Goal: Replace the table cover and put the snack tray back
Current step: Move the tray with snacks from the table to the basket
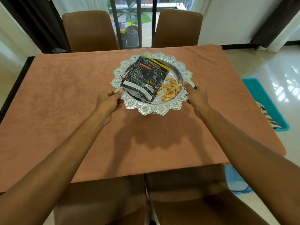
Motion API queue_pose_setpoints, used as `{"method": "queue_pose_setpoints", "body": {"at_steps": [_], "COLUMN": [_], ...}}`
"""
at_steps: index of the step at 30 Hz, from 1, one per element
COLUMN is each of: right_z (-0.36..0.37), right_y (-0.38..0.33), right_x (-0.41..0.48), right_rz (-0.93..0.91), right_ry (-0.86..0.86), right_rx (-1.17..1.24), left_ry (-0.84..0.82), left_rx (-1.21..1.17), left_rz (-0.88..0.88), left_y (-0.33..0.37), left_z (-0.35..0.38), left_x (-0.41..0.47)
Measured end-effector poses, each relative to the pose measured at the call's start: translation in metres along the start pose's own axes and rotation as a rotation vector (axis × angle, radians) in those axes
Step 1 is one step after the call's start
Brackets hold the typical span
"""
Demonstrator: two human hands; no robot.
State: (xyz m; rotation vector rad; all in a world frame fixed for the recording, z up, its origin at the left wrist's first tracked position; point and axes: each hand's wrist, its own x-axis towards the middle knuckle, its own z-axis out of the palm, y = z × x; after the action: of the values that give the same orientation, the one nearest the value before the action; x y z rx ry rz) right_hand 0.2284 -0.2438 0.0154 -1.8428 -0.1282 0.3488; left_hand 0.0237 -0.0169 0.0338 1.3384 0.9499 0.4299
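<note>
A round silver snack tray (177,69) with a scalloped rim is held above the table, casting a shadow on the cloth below it. My left hand (108,101) grips its near-left rim and my right hand (197,96) grips its right rim. On the tray lie a black snack packet (144,77) and a pile of nut shells (170,90). A salmon-pink table cover (65,103) is spread flat over the table and reaches its edges.
Two brown chairs (90,31) stand at the far side and two brown chairs (186,192) are tucked in at the near side. A turquoise basket (266,104) sits on the floor to the right. A glass door with potted plants lies beyond.
</note>
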Motion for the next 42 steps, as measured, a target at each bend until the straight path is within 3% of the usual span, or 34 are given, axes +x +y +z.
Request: {"method": "queue_pose_setpoints", "body": {"at_steps": [8, 24, 33, 42], "right_z": [-0.119, -0.483, -0.592, -0.67], "right_y": [0.032, 0.163, 0.223, 0.248], "right_x": [-0.061, -0.104, -0.072, 0.017], "right_rz": [0.01, 0.057, 0.135, 0.155], "right_ry": [0.044, 0.246, 0.361, 0.385], "right_rx": [0.059, 0.048, 0.069, 0.006], "left_ry": [-0.094, -0.278, -0.353, -0.442], "left_rx": [0.033, 0.032, 0.087, 0.025], "left_rz": [0.008, -0.106, -0.128, -0.111], "left_y": [-0.016, -0.101, -0.118, -0.115], "left_z": [0.067, 0.368, 0.502, 0.631], "left_x": [-0.088, -0.3, -0.318, -0.278]}}
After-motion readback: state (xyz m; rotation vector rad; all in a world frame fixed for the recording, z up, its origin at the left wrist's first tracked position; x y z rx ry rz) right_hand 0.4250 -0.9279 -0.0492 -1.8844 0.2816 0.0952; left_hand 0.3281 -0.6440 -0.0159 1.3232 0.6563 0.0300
